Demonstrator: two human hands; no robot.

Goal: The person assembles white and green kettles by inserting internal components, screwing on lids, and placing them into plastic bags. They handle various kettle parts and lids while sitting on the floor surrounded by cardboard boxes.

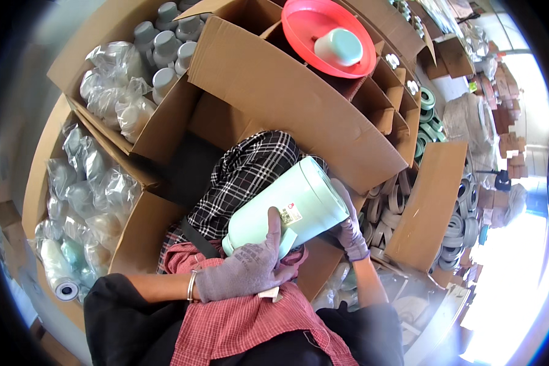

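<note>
A large mint-green jug [305, 189] with a side handle [287, 244] lies tilted across my lap, one end toward the upper right. On its side is a small white label with a red mark. My left hand [247, 268], in a grey glove, is closed about the handle, one finger stretched up along the jug's wall. At the right end of the jug my right hand [349, 229], gloved too, grips the rim area. Some of its fingers are hidden behind the jug. Black-and-white checked cloth [250, 177] covers my legs beneath it.
An open cardboard box [299, 110] with dividers stands ahead, a red basin [293, 30] holding a pale green cup [340, 47] on top. Boxes at the left hold grey cups [166, 49] and plastic-bagged items [91, 195]. Grey and green rings [384, 210] fill boxes at the right.
</note>
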